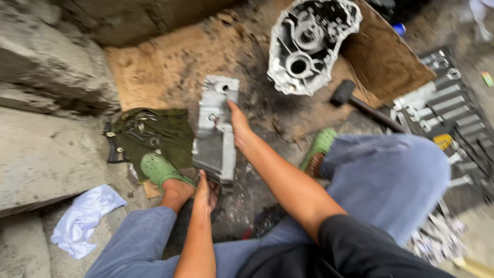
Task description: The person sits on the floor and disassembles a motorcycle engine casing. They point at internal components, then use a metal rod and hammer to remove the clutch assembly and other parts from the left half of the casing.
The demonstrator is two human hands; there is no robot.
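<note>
The left hand (206, 193) has its fingers closed on the near bottom edge of a long grey metal cover (216, 131), which lies on the dirt floor (247, 56) between the person's two feet. The right hand (237, 123) rests against the cover's right long edge, thumb on its face near a round hole; its fingers are curled on that edge.

Just left of the cover's near end sits a foot in a green clog (160, 170), touching or nearly touching it. A second green clog (320, 145) lies to the right, apart from the cover. Left of the cover, a dark green cloth (154, 131) holds small tools, with a white rag (85, 219) nearer the stone step.

Beyond the cover's far end there is bare ground, then a large gear housing (309, 46) on cardboard (386, 62). A mallet (343, 93) lies beside it, and a tray of wrenches (453, 113) fills the right side.
</note>
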